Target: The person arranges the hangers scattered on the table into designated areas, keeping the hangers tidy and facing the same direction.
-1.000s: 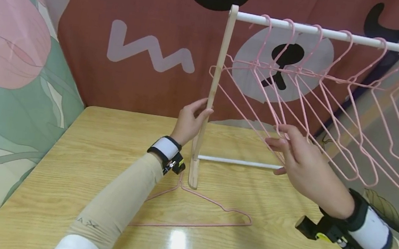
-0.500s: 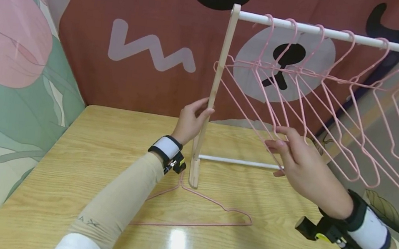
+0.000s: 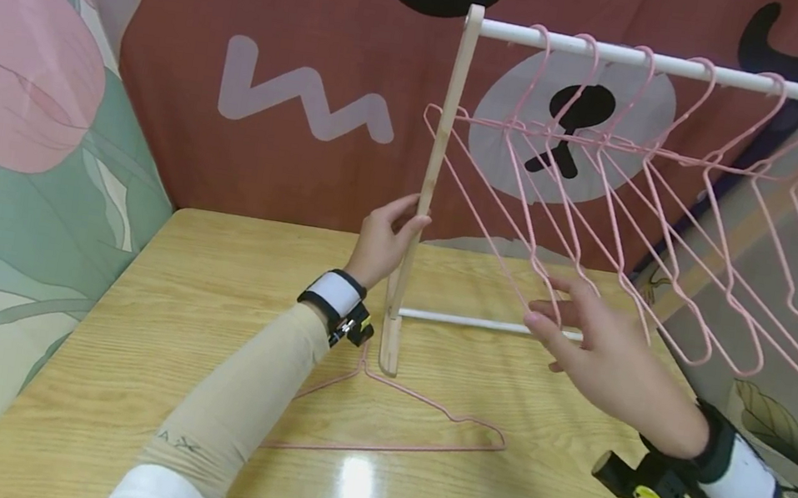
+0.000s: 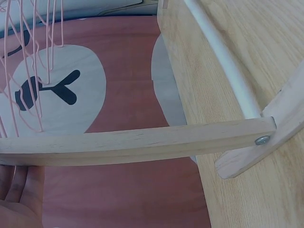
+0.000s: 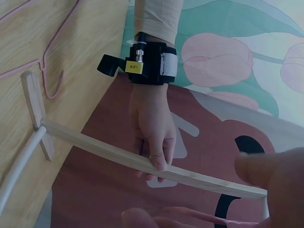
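Note:
A clothes rack with a pale wooden upright (image 3: 444, 137) and a white top rail (image 3: 666, 63) stands on the table. My left hand (image 3: 378, 246) pinches that upright between thumb and fingers, low on its length; the right wrist view shows the grip on the wooden bar (image 5: 104, 152). Several pink hangers hang along the rail. My right hand (image 3: 608, 356) is at the lower right corner of the leftmost hanger (image 3: 522, 195), fingers loosely bent, thumb apart from them. In the right wrist view, the thumb (image 5: 285, 185) stands well away from the fingertips (image 5: 137, 218).
Another pink hanger (image 3: 387, 451) lies flat on the wooden table (image 3: 153, 334), in front of the rack's foot (image 3: 389, 349). A white lower rail (image 3: 487, 324) runs right from the upright. Behind the table hangs a red-brown printed cloth (image 3: 287, 175).
My right hand has loosened around the leftmost hanger, its thumb moving down and away from the fingers. That hanger's far end has swung slightly left and up. The left hand keeps its hold.

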The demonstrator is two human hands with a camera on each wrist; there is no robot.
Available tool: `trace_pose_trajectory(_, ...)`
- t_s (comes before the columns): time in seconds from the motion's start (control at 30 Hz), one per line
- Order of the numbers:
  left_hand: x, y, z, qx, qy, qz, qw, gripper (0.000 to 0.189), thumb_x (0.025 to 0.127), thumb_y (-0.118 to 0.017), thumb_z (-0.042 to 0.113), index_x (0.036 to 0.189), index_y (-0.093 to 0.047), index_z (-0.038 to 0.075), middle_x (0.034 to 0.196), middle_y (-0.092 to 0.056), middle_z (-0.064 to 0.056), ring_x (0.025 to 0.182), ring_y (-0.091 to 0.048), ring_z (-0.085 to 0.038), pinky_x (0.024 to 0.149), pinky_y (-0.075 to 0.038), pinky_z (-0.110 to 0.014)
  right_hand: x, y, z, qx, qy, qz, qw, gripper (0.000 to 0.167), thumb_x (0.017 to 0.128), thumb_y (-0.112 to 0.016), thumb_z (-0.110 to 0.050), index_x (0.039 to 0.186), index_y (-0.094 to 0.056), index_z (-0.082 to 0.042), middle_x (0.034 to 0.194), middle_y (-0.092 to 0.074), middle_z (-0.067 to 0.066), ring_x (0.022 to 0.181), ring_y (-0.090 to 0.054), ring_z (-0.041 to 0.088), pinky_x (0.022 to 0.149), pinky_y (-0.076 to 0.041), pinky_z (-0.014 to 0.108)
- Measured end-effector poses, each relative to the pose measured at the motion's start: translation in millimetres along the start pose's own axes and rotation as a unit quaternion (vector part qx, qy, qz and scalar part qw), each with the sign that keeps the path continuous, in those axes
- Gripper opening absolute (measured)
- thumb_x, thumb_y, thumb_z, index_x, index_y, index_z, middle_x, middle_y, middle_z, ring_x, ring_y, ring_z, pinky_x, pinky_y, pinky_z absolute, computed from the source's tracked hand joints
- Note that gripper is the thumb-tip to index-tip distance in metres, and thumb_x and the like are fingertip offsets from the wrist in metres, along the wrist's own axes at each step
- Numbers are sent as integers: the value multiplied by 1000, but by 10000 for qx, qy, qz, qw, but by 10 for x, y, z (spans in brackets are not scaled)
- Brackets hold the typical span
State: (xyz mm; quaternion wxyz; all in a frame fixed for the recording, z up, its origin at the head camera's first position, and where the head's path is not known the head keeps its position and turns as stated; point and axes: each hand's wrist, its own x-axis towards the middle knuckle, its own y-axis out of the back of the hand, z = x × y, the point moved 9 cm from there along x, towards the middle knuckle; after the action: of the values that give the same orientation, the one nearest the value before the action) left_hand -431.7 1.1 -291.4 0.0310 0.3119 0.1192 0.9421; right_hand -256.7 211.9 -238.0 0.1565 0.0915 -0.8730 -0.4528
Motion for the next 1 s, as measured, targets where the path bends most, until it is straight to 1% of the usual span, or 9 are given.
trace_pose_trajectory(0.1, 4, 0, 3, -12, 0, 3, 10000, 40, 102, -65, 18, 139, -62, 4, 114, -74, -14, 99, -71, -27, 81, -58, -38, -33, -45, 32, -188, 91, 4, 9998, 72, 102, -66, -29, 158, -28, -4, 140, -56, 27, 117, -64, 38, 75, -61, 42)
trace_pose_trajectory(0.17, 7, -4, 1, -18, 0, 7, 10000, 39, 101, -65, 18, 138, -63, 3, 114, -74, -15, 99, -71, -27, 82, -58, -39, -57, -76, 76, -329, 86, -9, 9994, 76, 99, -70, -30, 157, -29, -4, 139, -57, 25, 114, -65, 39, 76, -60, 46)
trace_pose_trajectory(0.27, 11, -12, -1, -31, 12, 3, 10000, 39, 101, -65, 17, 138, -63, 3, 114, -74, -15, 100, -71, -26, 83, -58, -40, -102, -146, 187, -466, 20, -76, 9989, 75, 96, -73, -33, 152, -35, -1, 133, -63, 24, 111, -66, 40, 76, -59, 49)
trace_pose_trajectory(0.33, 15, -19, -2, -36, 15, 0, 10000, 39, 101, -65, 17, 138, -63, 3, 114, -74, -15, 100, -71, -26, 84, -57, -42, -138, -206, 278, -478, 8, -101, 9988, 72, 95, -74, -32, 147, -39, 3, 125, -67, 24, 110, -67, 41, 77, -59, 50)
trace_pose_trajectory(0.47, 25, -28, 9, -88, -40, -26, 10000, 39, 101, -65, 16, 138, -62, 2, 115, -73, -17, 100, -71, -28, 85, -57, -45, -192, -363, 494, -376, -145, -245, 9989, 71, 94, -75, -32, 143, -43, 8, 125, -67, 25, 113, -66, 42, 84, -57, 53)
trace_pose_trajectory(0.6, 27, -16, 14, -94, -76, -25, 9999, 39, 101, -65, 16, 138, -62, 2, 115, -73, -17, 100, -71, -27, 84, -58, -43, -191, -595, 683, -120, -328, -460, 9983, 57, 95, -74, -32, 135, -55, 4, 122, -68, 19, 110, -66, 36, 85, -58, 49)
trace_pose_trajectory(0.7, 19, -6, 16, -94, -64, -34, 9999, 40, 102, -64, 17, 139, -62, 3, 114, -73, -15, 99, -71, -26, 83, -58, -42, -167, -789, 777, 71, -270, -523, 9982, 38, 95, -74, -29, 122, -67, -4, 115, -70, 9, 102, -67, 27, 80, -58, 40)
trace_pose_trajectory(0.77, 13, -4, 18, -116, -57, -50, 9999, 40, 102, -64, 17, 139, -62, 3, 115, -73, -16, 100, -71, -26, 83, -58, -43, -154, -904, 830, 175, -218, -560, 9980, 30, 95, -75, -27, 116, -70, -7, 111, -70, 5, 98, -67, 22, 78, -56, 37)
trace_pose_trajectory(1.0, -5, -2, 22, -128, -15, -50, 9999, 40, 102, -64, 17, 139, -61, 2, 117, -72, -18, 104, -70, -27, 87, -57, -44, -124, -1232, 995, 370, -127, -900, 9952, 26, 93, -77, -21, 111, -70, -4, 104, -70, 6, 89, -62, 13, 81, -55, 39)
